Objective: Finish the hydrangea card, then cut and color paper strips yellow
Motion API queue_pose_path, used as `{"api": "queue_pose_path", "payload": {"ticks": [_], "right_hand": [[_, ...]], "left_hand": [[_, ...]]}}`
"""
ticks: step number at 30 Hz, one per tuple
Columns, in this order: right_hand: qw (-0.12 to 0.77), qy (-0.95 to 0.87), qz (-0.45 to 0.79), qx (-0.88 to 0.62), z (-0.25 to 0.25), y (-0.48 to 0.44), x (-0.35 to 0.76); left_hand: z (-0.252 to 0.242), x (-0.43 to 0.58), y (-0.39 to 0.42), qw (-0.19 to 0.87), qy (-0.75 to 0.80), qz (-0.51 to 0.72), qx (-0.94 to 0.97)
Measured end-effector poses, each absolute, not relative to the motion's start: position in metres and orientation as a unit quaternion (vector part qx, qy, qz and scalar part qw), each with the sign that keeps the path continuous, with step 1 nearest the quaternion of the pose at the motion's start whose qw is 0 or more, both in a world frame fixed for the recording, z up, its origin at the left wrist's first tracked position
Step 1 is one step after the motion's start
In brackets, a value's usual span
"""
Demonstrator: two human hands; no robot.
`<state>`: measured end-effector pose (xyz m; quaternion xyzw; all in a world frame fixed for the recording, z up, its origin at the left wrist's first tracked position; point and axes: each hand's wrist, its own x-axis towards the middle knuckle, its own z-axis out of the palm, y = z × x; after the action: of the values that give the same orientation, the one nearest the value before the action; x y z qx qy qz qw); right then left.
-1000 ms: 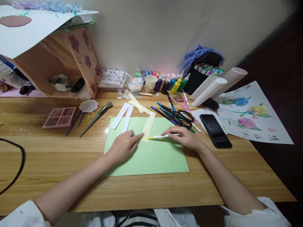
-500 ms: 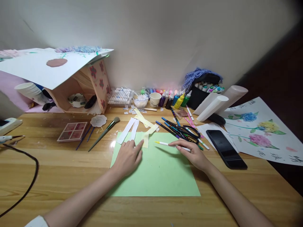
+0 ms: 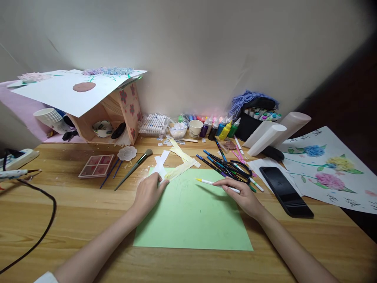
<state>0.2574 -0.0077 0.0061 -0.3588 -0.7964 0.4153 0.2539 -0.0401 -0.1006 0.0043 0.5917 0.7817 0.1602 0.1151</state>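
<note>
My right hand (image 3: 242, 195) grips a white marker (image 3: 207, 182) with a yellow brush tip, held just above the green paper (image 3: 194, 222) and pointing left. At the paper's upper left edge, my left hand (image 3: 149, 191) is closed, thumb and fingertips on the lower end of a pale yellow paper strip (image 3: 183, 168). Deeper yellow colouring shows at that end of the strip. White paper strips (image 3: 160, 162) lie beside the left hand, partly covered by it. Another yellow strip (image 3: 177, 149) crosses behind.
Black-handled scissors (image 3: 243, 169) and several pens lie beyond my right hand. Rightward are a phone (image 3: 284, 192) and a flower picture (image 3: 330, 173). A makeup brush (image 3: 132, 171) and palette (image 3: 97, 166) lie left. Paint bottles (image 3: 225, 129) and a paper cup (image 3: 195, 128) stand along the wall.
My left hand has shifted left and drawn the yellow strip with it; its fingers, flat on the strips before, are now closed on the strip's end. The right hand keeps the marker.
</note>
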Motion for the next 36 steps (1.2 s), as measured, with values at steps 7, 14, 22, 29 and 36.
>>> {"api": "queue_pose_path", "payload": {"ticks": [7, 14, 22, 29, 36], "right_hand": [[0.258, -0.788, 0.416, -0.374, 0.009, -0.009, 0.256], [0.285, -0.767, 0.418, -0.396, 0.008, -0.009, 0.252], [0.355, -0.717, 0.445, -0.403, 0.005, -0.011, 0.25], [0.41, -0.7, 0.448, -0.377, 0.001, -0.011, 0.254], [0.245, -0.803, 0.445, -0.312, 0.006, -0.034, 0.238]], "left_hand": [[0.017, -0.072, -0.096, 0.13, 0.798, 0.25, 0.532], [0.024, -0.071, -0.101, 0.059, 0.758, 0.355, 0.545], [0.009, -0.027, -0.116, 0.132, 0.58, 0.29, 0.75], [0.013, -0.02, -0.113, 0.214, 0.703, 0.178, 0.654], [0.014, -0.02, -0.114, 0.188, 0.716, 0.143, 0.657]]}}
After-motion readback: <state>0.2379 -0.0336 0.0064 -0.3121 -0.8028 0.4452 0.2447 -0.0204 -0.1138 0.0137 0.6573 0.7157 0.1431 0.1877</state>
